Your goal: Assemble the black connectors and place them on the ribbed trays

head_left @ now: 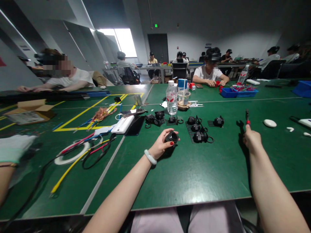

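My left hand (pixel 160 145), with a pale bangle at its wrist, is closed around a black cylindrical part (pixel 171 137) whose round opening faces up towards me. My right hand (pixel 252 139) is raised over the table at the right. It grips a slim tool (pixel 247 117) with a dark upper end and a red section just above the fist; its exact kind is not clear. Between and beyond my hands lie several black plastic parts with round caps and loops (pixel 200 137), some on flat ribbed bases. One more such part (pixel 218 121) lies apart to their right.
Beyond the parts stand a water bottle (pixel 172 98) and a plastic cup (pixel 184 97). Cables (pixel 70 165), a tape roll (pixel 59 160), a white power bank (pixel 123 124) and an open carton (pixel 31 111) lie left. A white oval case (pixel 270 123) lies right. Co-workers sit around.
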A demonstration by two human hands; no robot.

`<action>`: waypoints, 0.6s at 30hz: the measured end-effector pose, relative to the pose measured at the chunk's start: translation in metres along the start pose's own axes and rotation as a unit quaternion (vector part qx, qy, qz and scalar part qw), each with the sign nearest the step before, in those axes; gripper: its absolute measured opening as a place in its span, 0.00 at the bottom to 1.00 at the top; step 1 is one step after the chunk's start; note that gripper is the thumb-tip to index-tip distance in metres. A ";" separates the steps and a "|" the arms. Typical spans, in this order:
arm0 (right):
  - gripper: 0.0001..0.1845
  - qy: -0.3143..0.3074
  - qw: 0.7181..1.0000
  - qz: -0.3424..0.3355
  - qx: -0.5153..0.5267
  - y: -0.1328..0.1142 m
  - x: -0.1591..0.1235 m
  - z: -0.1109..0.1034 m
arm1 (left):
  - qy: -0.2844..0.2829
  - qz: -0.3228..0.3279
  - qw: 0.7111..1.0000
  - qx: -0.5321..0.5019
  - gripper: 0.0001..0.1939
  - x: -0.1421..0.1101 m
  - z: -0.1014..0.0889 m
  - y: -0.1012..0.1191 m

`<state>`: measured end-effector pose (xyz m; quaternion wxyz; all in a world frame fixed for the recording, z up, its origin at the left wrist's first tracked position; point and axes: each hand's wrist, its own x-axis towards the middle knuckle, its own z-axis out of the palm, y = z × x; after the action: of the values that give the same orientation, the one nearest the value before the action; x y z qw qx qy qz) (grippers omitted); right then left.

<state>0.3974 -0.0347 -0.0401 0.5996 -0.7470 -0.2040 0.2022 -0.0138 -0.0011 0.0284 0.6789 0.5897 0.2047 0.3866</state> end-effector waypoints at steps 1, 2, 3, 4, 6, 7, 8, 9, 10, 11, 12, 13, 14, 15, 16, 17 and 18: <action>0.21 0.010 1.000 0.016 0.022 -0.002 0.000 0.002 | -0.001 -0.003 1.000 -0.012 0.28 0.000 0.000 0.001; 0.22 0.005 0.997 0.035 0.072 -0.004 0.000 0.004 | -0.002 -0.007 1.000 -0.022 0.28 -0.001 0.001 0.001; 0.23 -0.015 0.989 0.054 0.134 -0.007 0.000 0.006 | -0.001 -0.011 0.999 -0.031 0.28 -0.001 0.001 0.001; 0.23 -0.048 0.978 0.065 0.192 -0.010 0.001 0.008 | -0.001 -0.014 0.999 -0.039 0.27 -0.002 0.001 0.001; 0.23 -0.128 0.946 0.072 0.289 -0.014 0.002 0.012 | 0.001 -0.015 0.999 -0.048 0.27 -0.002 0.001 0.000; 0.21 -0.163 0.929 0.071 0.323 -0.015 0.002 0.013 | 0.001 -0.015 0.999 -0.049 0.27 -0.002 0.000 0.000; 0.19 -0.192 0.915 0.068 0.347 -0.015 0.002 0.014 | 0.002 -0.015 0.999 -0.049 0.27 -0.002 0.000 -0.001; 0.16 -0.216 0.904 0.064 0.364 -0.015 0.001 0.015 | 0.003 -0.015 0.999 -0.049 0.27 -0.001 -0.001 -0.002; 0.14 -0.234 0.895 0.060 0.376 -0.015 0.000 0.017 | 0.004 -0.016 0.999 -0.049 0.27 -0.001 -0.001 -0.003; 0.12 -0.244 0.890 0.056 0.382 -0.015 -0.001 0.018 | 0.005 -0.016 0.999 -0.049 0.27 -0.001 -0.001 -0.004; 0.11 -0.246 0.888 0.050 0.385 -0.015 -0.002 0.018 | 0.005 -0.017 0.999 -0.050 0.27 -0.001 -0.001 -0.004; 0.11 -0.242 0.890 0.042 0.384 -0.016 -0.004 0.019 | 0.004 -0.017 0.999 -0.051 0.27 0.000 -0.001 -0.005; 0.12 -0.233 0.896 0.032 0.377 -0.016 -0.005 0.019 | 0.002 -0.018 0.998 -0.053 0.27 0.000 -0.001 -0.005; 0.13 -0.224 0.903 0.021 0.365 -0.018 -0.006 0.018 | 0.000 -0.019 0.998 -0.055 0.27 0.000 0.000 -0.006; 0.15 -0.219 0.911 0.008 0.348 -0.019 -0.008 0.017 | -0.001 -0.021 0.998 -0.056 0.27 0.000 0.000 -0.006; 0.16 -0.218 0.918 -0.007 0.331 -0.021 -0.010 0.016 | -0.001 -0.022 0.998 -0.057 0.26 0.000 0.000 -0.006; 0.17 -0.220 0.922 -0.025 0.317 -0.023 -0.013 0.015 | 0.000 -0.022 0.998 -0.058 0.26 0.000 0.001 -0.006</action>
<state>0.3768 -0.0249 -0.0201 0.7501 -0.4493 -0.2743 0.4002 -0.0116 -0.0019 0.0229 0.7201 0.5447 0.1956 0.3826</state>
